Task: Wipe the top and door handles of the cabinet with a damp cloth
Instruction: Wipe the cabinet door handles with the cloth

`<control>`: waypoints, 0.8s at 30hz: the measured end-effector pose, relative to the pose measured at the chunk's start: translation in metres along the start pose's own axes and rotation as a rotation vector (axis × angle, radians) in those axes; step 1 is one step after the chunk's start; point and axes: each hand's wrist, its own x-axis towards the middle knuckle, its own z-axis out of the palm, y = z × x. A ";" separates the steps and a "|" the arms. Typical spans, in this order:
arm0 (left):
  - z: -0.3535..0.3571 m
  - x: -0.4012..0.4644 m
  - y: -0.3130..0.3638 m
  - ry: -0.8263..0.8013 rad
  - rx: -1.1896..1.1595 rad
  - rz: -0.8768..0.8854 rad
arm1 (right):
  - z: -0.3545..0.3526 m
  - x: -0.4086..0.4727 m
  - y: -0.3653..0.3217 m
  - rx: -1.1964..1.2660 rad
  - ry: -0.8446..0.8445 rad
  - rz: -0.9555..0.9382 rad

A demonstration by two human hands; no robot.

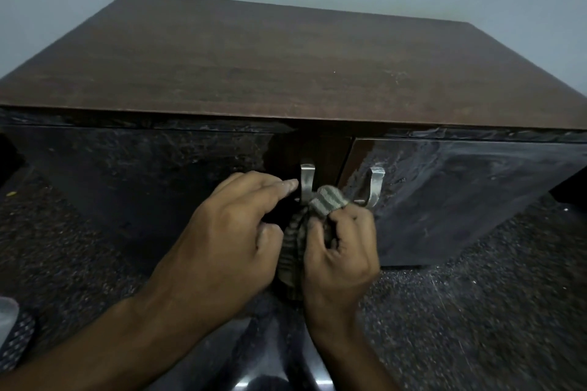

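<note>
At the near front of the cabinet (pixel 286 51), where the two doors meet, your right hand (pixel 341 251) has its fingers curled round the cloth (pixel 327 198), bunching it against the left handle (pixel 306 182). One fold is pushed up between that handle and the right handle (pixel 374 186). Held in a wad like this, the cloth can be worked round the metal bar rather than just across its face. Your left hand (pixel 235 232) sits just left of the handle, index finger stretched out to its edge and the other fingers curled at the cloth's lower part. It looks to be steadying the door or guiding the cloth. I cannot tell whether it pinches the fabric.

Both hands hide the handles' lower ends, and the cloth's tail drops out of sight between your wrists. Dim light and glare blur the glossy doors, so damp streaks cannot be told from reflections. Nothing shows whether the brown top has been wiped.
</note>
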 end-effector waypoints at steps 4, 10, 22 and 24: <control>-0.006 0.000 0.000 0.046 0.041 -0.049 | 0.006 -0.020 0.002 0.005 -0.065 0.185; -0.010 -0.005 -0.001 0.055 0.064 -0.066 | 0.014 -0.023 -0.007 0.085 -0.050 0.274; -0.015 -0.007 -0.002 0.041 0.081 -0.063 | 0.014 -0.010 -0.022 0.278 -0.092 0.750; -0.015 -0.006 -0.002 0.034 0.080 -0.060 | 0.011 -0.007 -0.025 0.336 -0.096 0.791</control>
